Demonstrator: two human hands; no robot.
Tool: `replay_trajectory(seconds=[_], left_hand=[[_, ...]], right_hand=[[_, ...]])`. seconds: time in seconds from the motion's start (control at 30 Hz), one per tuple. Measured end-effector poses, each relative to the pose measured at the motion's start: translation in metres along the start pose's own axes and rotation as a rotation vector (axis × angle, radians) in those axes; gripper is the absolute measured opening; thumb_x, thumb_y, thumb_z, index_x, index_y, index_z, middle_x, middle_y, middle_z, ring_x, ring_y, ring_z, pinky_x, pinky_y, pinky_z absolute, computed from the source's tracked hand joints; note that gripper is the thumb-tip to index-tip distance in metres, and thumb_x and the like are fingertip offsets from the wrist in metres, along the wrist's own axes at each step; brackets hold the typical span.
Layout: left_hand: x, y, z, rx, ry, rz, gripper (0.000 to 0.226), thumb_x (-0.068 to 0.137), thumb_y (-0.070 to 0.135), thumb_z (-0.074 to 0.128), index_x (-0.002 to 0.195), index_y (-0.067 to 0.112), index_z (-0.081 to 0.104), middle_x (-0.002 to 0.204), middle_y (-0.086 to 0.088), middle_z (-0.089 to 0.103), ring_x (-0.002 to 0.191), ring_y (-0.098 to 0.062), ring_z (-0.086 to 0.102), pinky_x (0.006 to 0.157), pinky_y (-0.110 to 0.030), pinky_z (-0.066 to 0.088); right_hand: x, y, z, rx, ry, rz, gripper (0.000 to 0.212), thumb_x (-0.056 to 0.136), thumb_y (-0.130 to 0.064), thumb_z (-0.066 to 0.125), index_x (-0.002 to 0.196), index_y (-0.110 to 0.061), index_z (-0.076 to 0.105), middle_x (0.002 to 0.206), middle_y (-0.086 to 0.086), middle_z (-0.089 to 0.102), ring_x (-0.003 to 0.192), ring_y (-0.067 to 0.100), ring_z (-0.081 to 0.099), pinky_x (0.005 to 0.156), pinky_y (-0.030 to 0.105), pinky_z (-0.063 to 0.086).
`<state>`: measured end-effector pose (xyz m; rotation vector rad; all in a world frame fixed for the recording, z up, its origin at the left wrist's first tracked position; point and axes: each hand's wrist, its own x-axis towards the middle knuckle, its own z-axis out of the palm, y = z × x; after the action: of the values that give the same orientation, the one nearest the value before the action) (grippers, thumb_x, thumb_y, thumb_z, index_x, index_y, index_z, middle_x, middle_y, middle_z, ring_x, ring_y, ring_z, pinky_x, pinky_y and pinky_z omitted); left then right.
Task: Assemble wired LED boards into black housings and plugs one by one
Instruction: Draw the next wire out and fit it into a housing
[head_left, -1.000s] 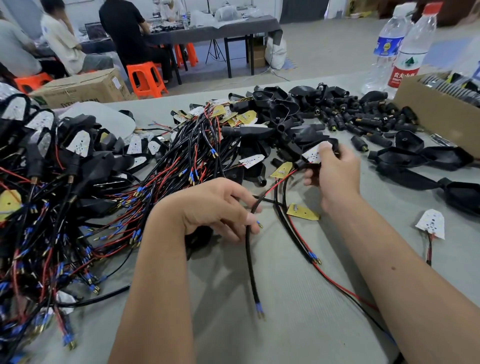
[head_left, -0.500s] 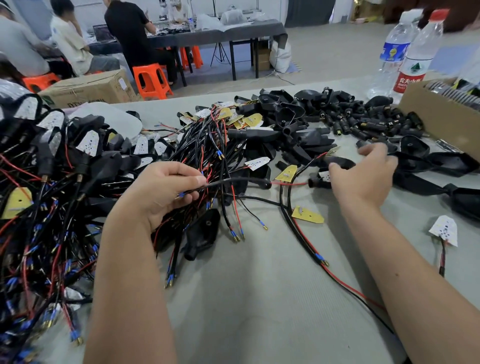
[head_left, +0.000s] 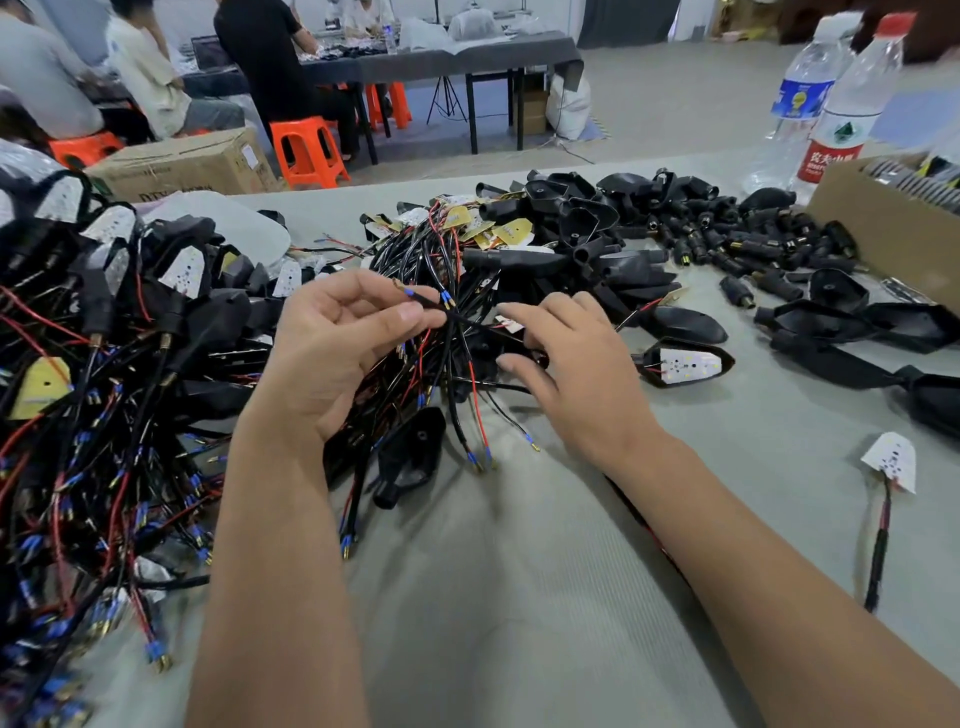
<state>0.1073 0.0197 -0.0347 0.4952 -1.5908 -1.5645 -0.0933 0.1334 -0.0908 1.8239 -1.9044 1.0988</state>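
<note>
Pinching black wire (head_left: 431, 306), left hand (head_left: 332, 353); right hand (head_left: 566, 374) spread; bottle (head_left: 844, 109) label unreadable.

Left hand (head_left: 332, 358) raised, palm up, fingers curled pinching, right hand (head_left: 576, 374) palm down, fingers spread

The tangle of wired boards (head_left: 447, 291) lies mid-tabletop (head_left: 519, 597). Left of the tangle sits a heap of finished assemblies (head_left: 104, 338). Behind and right of it lies the pile of housings (head_left: 587, 228), with the plugs (head_left: 727, 239) farther right. A cardboard box (head_left: 883, 228) stands at the far right, two bottles (head_left: 831, 104) behind it. Right of the tangle rests one fitted housing (head_left: 680, 364); nearer, a loose board (head_left: 891, 460).
</note>
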Motion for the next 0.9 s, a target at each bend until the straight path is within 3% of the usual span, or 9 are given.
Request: replay_trajectory(seconds=[0.07, 0.2, 0.37, 0.57, 0.73, 0.9], left_hand=[[0.000, 0.000, 0.001, -0.018, 0.000, 0.017, 0.010, 0.081, 0.002, 0.075, 0.087, 0.011, 0.075, 0.095, -0.015, 0.078, 0.088, -0.027, 0.078, 0.079, -0.023, 0.059], [0.001, -0.003, 0.003, 0.042, -0.036, 0.037, 0.028, 0.078, -0.001, 0.077, 0.105, 0.006, 0.072, 0.100, -0.015, 0.075, 0.092, -0.032, 0.077, 0.084, -0.027, 0.059], [0.002, -0.006, 0.008, 0.133, -0.021, 0.015, 0.013, 0.078, 0.011, 0.083, 0.089, 0.010, 0.077, 0.084, -0.006, 0.075, 0.073, -0.017, 0.074, 0.068, -0.019, 0.058], [0.004, -0.010, 0.007, 0.071, 0.135, 0.053, 0.008, 0.085, 0.018, 0.076, 0.080, 0.012, 0.078, 0.079, -0.006, 0.074, 0.070, -0.014, 0.070, 0.066, -0.018, 0.057], [0.005, -0.007, 0.001, -0.082, 0.305, 0.103, 0.029, 0.099, 0.010, 0.065, 0.073, 0.017, 0.077, 0.080, -0.002, 0.072, 0.069, -0.013, 0.065, 0.064, -0.021, 0.055], [0.007, -0.006, -0.005, -0.172, 0.499, 0.136, 0.026, 0.097, 0.009, 0.070, 0.071, 0.012, 0.073, 0.077, -0.003, 0.071, 0.068, -0.013, 0.066, 0.067, -0.020, 0.057]], right_hand=[[-0.001, 0.002, 0.000, 0.028, -0.002, 0.027, 0.032, 0.093, -0.027, 0.074, 0.121, -0.012, 0.073, 0.090, -0.008, 0.048, 0.092, 0.020, 0.045, 0.082, 0.035, 0.043], [-0.003, 0.004, 0.002, 0.021, -0.046, 0.056, 0.018, 0.091, -0.028, 0.076, 0.102, -0.014, 0.077, 0.086, -0.012, 0.045, 0.090, 0.018, 0.046, 0.077, 0.033, 0.042], [-0.005, 0.001, 0.004, 0.003, -0.100, 0.078, 0.017, 0.090, -0.031, 0.077, 0.100, -0.017, 0.077, 0.086, -0.010, 0.048, 0.091, 0.013, 0.041, 0.075, 0.034, 0.044], [-0.003, 0.001, 0.001, 0.033, -0.036, 0.086, 0.011, 0.090, -0.027, 0.078, 0.085, -0.017, 0.075, 0.081, -0.011, 0.048, 0.085, 0.014, 0.046, 0.069, 0.031, 0.043], [-0.004, 0.014, -0.004, -0.026, -0.036, 0.129, 0.012, 0.086, -0.025, 0.081, 0.082, -0.015, 0.075, 0.081, -0.011, 0.049, 0.086, 0.016, 0.045, 0.070, 0.035, 0.045], [-0.001, 0.027, -0.012, -0.054, -0.008, 0.131, 0.012, 0.081, -0.032, 0.085, 0.080, -0.022, 0.079, 0.079, -0.015, 0.043, 0.087, 0.011, 0.037, 0.072, 0.022, 0.029]])
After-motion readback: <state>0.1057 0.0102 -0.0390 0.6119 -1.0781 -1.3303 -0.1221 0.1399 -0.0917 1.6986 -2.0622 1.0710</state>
